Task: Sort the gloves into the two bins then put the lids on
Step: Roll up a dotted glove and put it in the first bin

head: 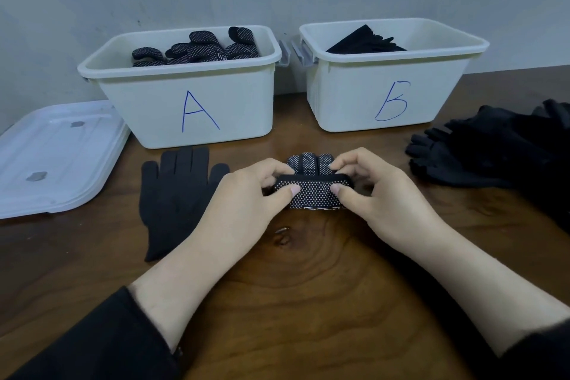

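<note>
Dotted glove [310, 194] lies folded at mid-frame on the worktop [308, 287], pinched by my left hand [246, 194] and right hand [370, 191]. A plain glove [172, 194] lies left, a pile [493, 148] right. Beyond stand bin A [191, 108], bin B [385, 86], with lids [52, 160] far left.

Surface: brown wooden table [308, 287].
Back: bin A [191, 108], bin B [382, 92].
Left: clear lids [52, 160], stacked; plain black glove [175, 194], flat.
Centre: dotted glove [311, 191], folded.
Right: glove pile [493, 151].
</note>
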Available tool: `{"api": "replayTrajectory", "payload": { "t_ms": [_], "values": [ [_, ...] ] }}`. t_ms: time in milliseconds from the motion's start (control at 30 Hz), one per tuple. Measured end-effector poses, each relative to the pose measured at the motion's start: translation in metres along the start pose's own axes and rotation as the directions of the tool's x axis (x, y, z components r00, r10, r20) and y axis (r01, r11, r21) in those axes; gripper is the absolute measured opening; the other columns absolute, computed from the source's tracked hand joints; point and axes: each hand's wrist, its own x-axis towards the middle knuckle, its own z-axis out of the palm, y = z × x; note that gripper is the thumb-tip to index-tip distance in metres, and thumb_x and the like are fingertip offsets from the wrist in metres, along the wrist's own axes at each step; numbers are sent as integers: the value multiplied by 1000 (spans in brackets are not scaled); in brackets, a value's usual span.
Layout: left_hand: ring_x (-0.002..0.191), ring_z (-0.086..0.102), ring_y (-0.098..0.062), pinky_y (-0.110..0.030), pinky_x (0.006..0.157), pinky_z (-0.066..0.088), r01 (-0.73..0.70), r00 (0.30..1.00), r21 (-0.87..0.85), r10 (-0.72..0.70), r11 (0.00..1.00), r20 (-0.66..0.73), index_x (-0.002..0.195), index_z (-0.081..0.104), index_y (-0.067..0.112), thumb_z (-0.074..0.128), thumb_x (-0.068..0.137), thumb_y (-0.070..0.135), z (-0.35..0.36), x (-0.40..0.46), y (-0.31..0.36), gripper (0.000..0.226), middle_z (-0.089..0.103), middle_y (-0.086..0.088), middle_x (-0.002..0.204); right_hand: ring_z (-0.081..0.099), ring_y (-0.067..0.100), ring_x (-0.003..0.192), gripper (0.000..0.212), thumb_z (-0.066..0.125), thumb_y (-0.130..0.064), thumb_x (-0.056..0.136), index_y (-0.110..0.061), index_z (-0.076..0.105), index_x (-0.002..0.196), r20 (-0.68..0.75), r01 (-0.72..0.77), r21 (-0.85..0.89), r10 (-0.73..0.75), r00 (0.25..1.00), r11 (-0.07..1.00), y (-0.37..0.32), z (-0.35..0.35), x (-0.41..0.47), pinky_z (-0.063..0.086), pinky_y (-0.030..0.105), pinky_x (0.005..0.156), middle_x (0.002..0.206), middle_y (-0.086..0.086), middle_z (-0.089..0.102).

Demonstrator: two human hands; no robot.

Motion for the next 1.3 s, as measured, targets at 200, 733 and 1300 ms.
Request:
{"api": "replayTrajectory", "payload": {
  "t_ms": [200, 733, 1300],
  "values": [
    [77, 59, -6, -27, 73, 51, 36, 996, 142, -24, 989, -85, 116, 66, 36, 67, 91, 42, 2, 7, 1, 26, 61, 11, 76, 51, 3, 93, 15, 69, -21, 93, -32, 71, 101, -56, 139, -284, -161, 985, 949, 5, 5, 7, 46, 44, 91, 100, -24, 56],
    [132, 46, -13, -37, 108, 29, -346, 938, 513, 286, 786, 195, 136, 60, 25, 53, 100, 40, 6, 2, -3, 40, 54, 11, 144, 49, 14, 122, 22, 69, -31, 93, -23, 75, 112, 99, 274, -572, -266, 959, 774, 6, 2, 3, 34, 44, 104, 126, -13, 60],
    [126, 44, -8, -31, 108, 27, -298, 954, 435, 271, 850, 124, 143, 47, 35, 58, 96, 43, 3, 4, -2, 49, 57, 16, 136, 43, -13, 101, 23, 59, -32, 99, -33, 62, 123, 81, 195, -447, -178, 981, 873, 0, 0, 0, 32, 33, 105, 96, -39, 47]
  ]
}}
